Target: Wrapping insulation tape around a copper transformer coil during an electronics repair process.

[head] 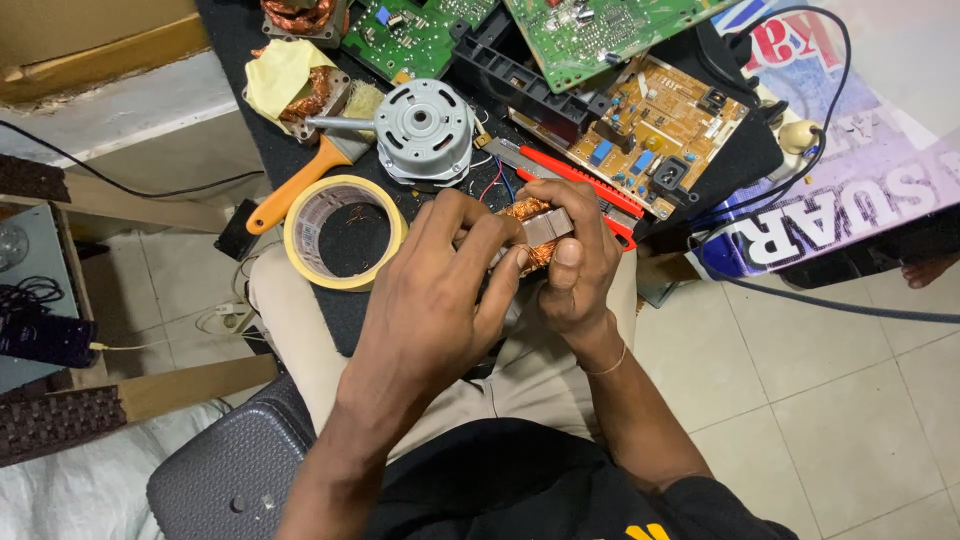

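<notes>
**Head view: both hands closed on a small copper-wound coil at the middle of the frame**

Head camera looks straight down on a seated person's lap. Nearest, at the centre, the left hand point(440, 265) curls over the top of a copper-wound coil point(532, 232) with a grey metal core, fingertips pinching its near edge. The right hand point(575, 255) grips the same coil from the right, thumb pressed on the core. Both hands are closed on it, and it sits just above the knees, clear of the table.

Judging by this grip, the work goes best with the right hand acting as a steady clamp while the left fingertips do the fine picking, kept light so the thin winding is not nicked.

Just beyond, left of centre, lies a roll of yellow tape point(345, 233). Above it sits a grey round motor point(424, 130), with an orange-handled brush point(300, 180) to its left. A red utility knife point(575, 180) lies right of the hands. Farthest, along the top edge, green circuit boards point(590, 30) crowd the dark table point(235, 40).
</notes>
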